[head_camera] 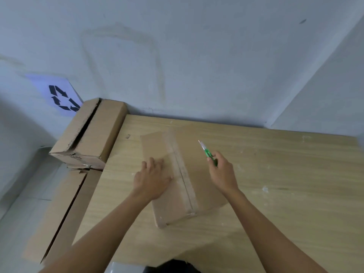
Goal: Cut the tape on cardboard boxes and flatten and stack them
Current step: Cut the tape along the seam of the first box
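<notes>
Pressing box point(199, 174) w/ left hand point(151, 181), cutter point(208, 153) above

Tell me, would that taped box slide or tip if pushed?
The box is low and wide, so it probably slides on the smooth table rather than tipping. The left hand resting flat on it hints it may shift easily. Closed cardboard, it is likely light and stiff.

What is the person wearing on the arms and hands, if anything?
Nothing shows. The left hand and right hand are bare, without gloves or visible rings. The left forearm and right forearm are bare too, up to the picture's edge: no sleeves, watch or bracelet.
</notes>
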Demonstrator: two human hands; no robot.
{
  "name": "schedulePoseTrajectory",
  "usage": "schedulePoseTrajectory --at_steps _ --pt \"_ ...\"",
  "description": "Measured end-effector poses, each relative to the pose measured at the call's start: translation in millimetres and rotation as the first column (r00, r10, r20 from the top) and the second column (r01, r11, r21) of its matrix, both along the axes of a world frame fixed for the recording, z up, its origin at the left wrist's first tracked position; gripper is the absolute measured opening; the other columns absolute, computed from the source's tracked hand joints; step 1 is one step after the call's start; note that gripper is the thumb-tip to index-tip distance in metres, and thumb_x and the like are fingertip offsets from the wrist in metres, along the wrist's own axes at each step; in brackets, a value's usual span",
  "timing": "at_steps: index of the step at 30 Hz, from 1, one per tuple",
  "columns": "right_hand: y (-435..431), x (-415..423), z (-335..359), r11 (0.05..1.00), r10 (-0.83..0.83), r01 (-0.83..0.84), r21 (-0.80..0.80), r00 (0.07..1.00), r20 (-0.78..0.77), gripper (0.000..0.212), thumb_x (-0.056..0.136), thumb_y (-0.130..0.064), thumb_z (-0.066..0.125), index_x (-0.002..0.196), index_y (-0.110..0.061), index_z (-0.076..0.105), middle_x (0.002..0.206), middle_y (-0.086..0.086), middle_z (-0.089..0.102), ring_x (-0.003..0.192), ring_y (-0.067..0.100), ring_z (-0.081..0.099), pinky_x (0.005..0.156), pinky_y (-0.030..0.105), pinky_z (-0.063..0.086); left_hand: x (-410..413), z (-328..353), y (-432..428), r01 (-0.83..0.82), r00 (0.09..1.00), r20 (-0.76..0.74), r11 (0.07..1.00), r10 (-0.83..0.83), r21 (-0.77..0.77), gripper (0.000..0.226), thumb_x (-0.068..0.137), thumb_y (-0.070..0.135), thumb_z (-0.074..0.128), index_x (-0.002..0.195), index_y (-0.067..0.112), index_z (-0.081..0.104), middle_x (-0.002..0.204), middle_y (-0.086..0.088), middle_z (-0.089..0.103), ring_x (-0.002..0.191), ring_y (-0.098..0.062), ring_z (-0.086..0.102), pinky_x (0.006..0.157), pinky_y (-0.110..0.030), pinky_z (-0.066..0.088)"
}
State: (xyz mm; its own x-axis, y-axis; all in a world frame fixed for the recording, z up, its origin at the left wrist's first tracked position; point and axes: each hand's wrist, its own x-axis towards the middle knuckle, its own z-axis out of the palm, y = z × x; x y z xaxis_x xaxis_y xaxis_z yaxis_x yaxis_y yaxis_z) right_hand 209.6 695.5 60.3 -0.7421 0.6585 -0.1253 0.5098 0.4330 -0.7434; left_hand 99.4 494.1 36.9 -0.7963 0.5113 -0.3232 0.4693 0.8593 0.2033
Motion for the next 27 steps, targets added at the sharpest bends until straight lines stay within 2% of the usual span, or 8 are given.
schedulePoseTrajectory --at_steps 3,6,9,12,15,18,23,27 --pt "-17 -14 -1 0.997 0.038 -0.035 -0.068 0.998 0.042 0.009 0.100 -0.023 0.051 0.091 -0.020 0.054 0.073 0.002 0.065 0.068 0.029 0.061 0.067 0.043 0.051 -4 12 6 0.049 0.995 -0.086 0.999 -0.049 0.003 0.046 0.096 0.053 0.047 0.130 0.021 0.048 0.126 -0.004 0.049 0.118 -0.027 0.054 0.092 -0.042 0.046" --pt "-29 -20 -7 0.994 0.058 -0.050 -0.096 0.995 0.087 0.012 0.096 -0.027 0.050 0.086 -0.021 0.052 0.070 0.002 0.066 0.067 0.028 0.063 0.068 0.047 0.054 -40 14 7 0.009 0.996 -0.084 0.996 -0.001 0.092 0.050 0.094 0.046 0.054 0.135 0.017 0.050 0.135 -0.008 0.048 0.125 -0.028 0.048 0.099 -0.043 0.043" --pt "-39 -19 -8 0.992 0.032 -0.018 -0.124 0.993 0.117 0.012 0.096 -0.028 0.048 0.086 -0.028 0.055 0.068 0.001 0.066 0.066 0.024 0.065 0.068 0.045 0.053 -80 10 9 -0.055 0.998 -0.029 0.975 0.063 0.216 0.076 0.092 0.045 0.062 0.154 0.015 0.029 0.162 -0.011 0.024 0.150 -0.030 0.021 0.117 -0.049 0.029" --pt "-41 -14 -9 0.993 0.000 0.019 -0.120 0.988 0.153 0.015 0.100 -0.024 0.048 0.088 -0.030 0.056 0.070 0.000 0.068 0.064 0.020 0.067 0.070 0.045 0.056 -108 0 8 0.010 0.995 0.101 0.990 -0.024 0.138 0.094 0.093 0.058 0.058 0.162 0.023 0.004 0.170 -0.004 0.000 0.157 -0.027 -0.004 0.124 -0.056 0.010" --pt "-35 -6 -12 0.995 -0.050 0.066 -0.074 0.977 0.205 0.012 0.100 -0.028 0.046 0.090 -0.030 0.053 0.071 -0.001 0.068 0.065 0.020 0.067 0.069 0.046 0.057 -117 -11 1 0.128 0.987 0.099 0.992 -0.127 -0.010 0.095 0.089 0.075 0.049 0.160 0.032 0.004 0.168 -0.003 0.009 0.154 -0.029 0.012 0.120 -0.059 0.017" --pt "-27 -4 -7 0.993 -0.116 0.115 0.019 0.958 0.263 0.012 0.102 -0.033 0.044 0.094 -0.027 0.052 0.078 -0.001 0.066 0.071 0.023 0.065 0.068 0.042 0.054 -113 -12 3 0.088 0.996 -0.025 0.991 -0.091 -0.097 0.102 0.084 0.081 0.048 0.160 0.024 0.008 0.154 -0.010 0.032 0.137 -0.035 0.038 0.109 -0.051 0.033" --pt "-5 4 4 0.946 -0.324 0.299 0.130 0.898 0.297 0.019 0.105 -0.031 0.041 0.109 -0.016 0.053 0.102 0.013 0.065 0.095 0.035 0.062 0.069 0.037 0.040 -110 -8 12 -0.044 0.971 0.202 0.930 0.125 -0.366 0.140 0.073 0.086 0.058 0.156 0.010 -0.025 0.153 -0.018 0.044 0.126 -0.032 0.058 0.108 -0.042 0.043" --pt "-1 17 6 0.920 -0.390 0.371 0.126 0.839 0.380 0.022 0.105 -0.029 0.038 0.112 -0.012 0.050 0.104 0.015 0.062 0.100 0.038 0.063 0.074 0.037 0.042 -100 7 28 0.131 0.991 0.044 0.975 -0.125 -0.180 0.125 0.082 0.081 0.053 0.158 0.017 -0.023 0.168 -0.018 -0.005 0.148 -0.041 0.030 0.111 -0.052 0.039"
